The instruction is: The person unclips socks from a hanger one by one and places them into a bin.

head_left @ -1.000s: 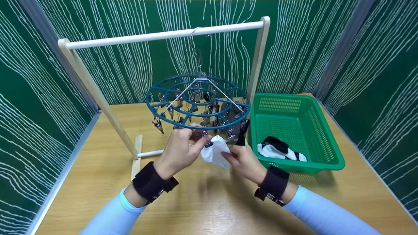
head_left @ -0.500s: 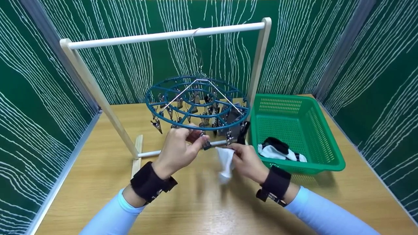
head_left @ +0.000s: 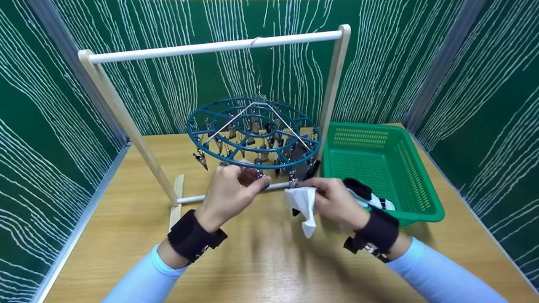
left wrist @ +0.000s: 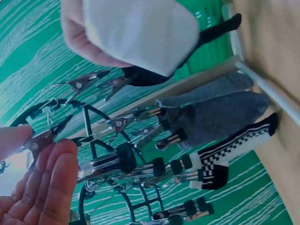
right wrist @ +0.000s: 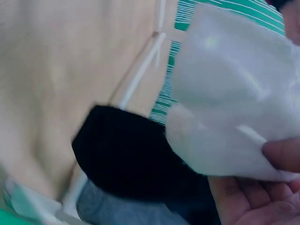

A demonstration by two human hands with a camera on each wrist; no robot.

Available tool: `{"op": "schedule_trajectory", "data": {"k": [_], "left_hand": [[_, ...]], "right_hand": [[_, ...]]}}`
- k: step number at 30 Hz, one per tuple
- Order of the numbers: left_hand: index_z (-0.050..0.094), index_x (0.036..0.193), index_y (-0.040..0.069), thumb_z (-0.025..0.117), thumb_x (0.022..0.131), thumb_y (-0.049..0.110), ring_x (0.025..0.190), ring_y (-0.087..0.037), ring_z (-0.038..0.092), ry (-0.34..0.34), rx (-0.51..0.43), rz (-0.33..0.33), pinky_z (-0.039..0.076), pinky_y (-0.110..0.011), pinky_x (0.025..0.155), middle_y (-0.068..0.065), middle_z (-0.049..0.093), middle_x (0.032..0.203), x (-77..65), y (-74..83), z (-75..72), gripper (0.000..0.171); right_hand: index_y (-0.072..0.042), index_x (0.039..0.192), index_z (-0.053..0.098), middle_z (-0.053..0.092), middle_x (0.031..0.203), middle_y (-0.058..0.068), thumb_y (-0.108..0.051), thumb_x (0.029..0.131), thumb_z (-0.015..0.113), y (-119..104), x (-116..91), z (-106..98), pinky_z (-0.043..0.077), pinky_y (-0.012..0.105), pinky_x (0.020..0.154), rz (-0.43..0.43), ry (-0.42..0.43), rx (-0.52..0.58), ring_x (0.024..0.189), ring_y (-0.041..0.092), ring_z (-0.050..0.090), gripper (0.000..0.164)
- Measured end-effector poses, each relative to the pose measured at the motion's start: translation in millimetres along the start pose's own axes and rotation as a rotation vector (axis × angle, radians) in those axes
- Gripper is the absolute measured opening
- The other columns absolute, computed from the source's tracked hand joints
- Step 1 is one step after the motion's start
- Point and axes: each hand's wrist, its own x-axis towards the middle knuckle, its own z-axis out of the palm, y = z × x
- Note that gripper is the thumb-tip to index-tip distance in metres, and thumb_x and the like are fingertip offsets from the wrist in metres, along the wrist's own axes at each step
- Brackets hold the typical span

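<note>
In the head view my left hand [head_left: 229,191] pinches a metal clip [head_left: 260,174] at the near rim of a round blue-green clip hanger [head_left: 236,162]. The left wrist view has that clip between thumb and fingers. My right hand [head_left: 339,202] holds a white sock [head_left: 305,202], which dangles below the hanger's right side. Thumb and fingers grip the sock's edge in the right wrist view, close to a black sock [right wrist: 126,154]. Grey socks [left wrist: 215,115] and a checkered black-and-white sock [left wrist: 234,150] hang from clips in the left wrist view.
The hanger hooks over the white bar [head_left: 189,48] of a wooden stand [head_left: 126,122]. A green basket [head_left: 414,168] on the right side of the table [head_left: 210,269] has black and white socks [head_left: 360,191] inside. Several unused clips [head_left: 201,159] dangle from the hanger.
The right hand has drawn the white sock away from the left hand's clip and carried it rightward. My left hand stays at its clip, nearly still.
</note>
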Motion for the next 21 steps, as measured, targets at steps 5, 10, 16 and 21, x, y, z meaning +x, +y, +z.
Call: {"op": "schedule_trajectory", "data": {"k": [5, 10, 16, 21], "left_hand": [[0.083, 0.094, 0.004, 0.086, 0.095, 0.017, 0.07, -0.013, 0.072, -0.005, 0.0, -0.006, 0.062, -0.026, 0.07, -0.007, 0.082, 0.084, -0.1, -0.4, -0.9, 0.013], [0.084, 0.093, 0.005, 0.087, 0.094, 0.02, 0.07, -0.014, 0.074, 0.005, 0.015, -0.017, 0.064, -0.029, 0.07, -0.006, 0.082, 0.083, -0.1, -0.2, -2.5, 0.015], [0.084, 0.091, 0.005, 0.087, 0.094, 0.021, 0.069, -0.015, 0.076, 0.017, 0.018, -0.007, 0.064, -0.03, 0.07, -0.006, 0.082, 0.081, -0.9, -0.2, -2.4, 0.017], [0.085, 0.091, 0.005, 0.088, 0.093, 0.021, 0.071, -0.016, 0.078, 0.025, 0.016, 0.006, 0.065, -0.032, 0.07, -0.007, 0.082, 0.081, -0.2, -0.4, -2.0, 0.017]], "right_hand": [[0.007, 0.118, 0.078, 0.08, 0.111, 0.025, 0.006, 0.097, 0.066, -5.4, 0.0, -29.4, 0.063, 0.028, 0.08, -0.002, -0.043, -0.019, 0.089, 0.023, 0.075, 0.024], [0.008, 0.12, 0.076, 0.08, 0.112, 0.026, 0.008, 0.097, 0.063, -5.4, 4.0, -65.8, 0.06, 0.021, 0.077, 0.045, -0.036, -0.013, 0.085, 0.012, 0.072, 0.026], [0.008, 0.123, 0.075, 0.078, 0.117, 0.03, 0.008, 0.098, 0.061, 2.4, 12.2, -104.2, 0.061, 0.019, 0.076, 0.134, 0.024, -0.027, 0.084, 0.006, 0.071, 0.028], [0.008, 0.126, 0.074, 0.076, 0.12, 0.032, 0.006, 0.101, 0.057, 15.4, 19.1, -128.1, 0.06, 0.017, 0.074, 0.194, 0.063, -0.087, 0.084, 0.002, 0.069, 0.031]]}}
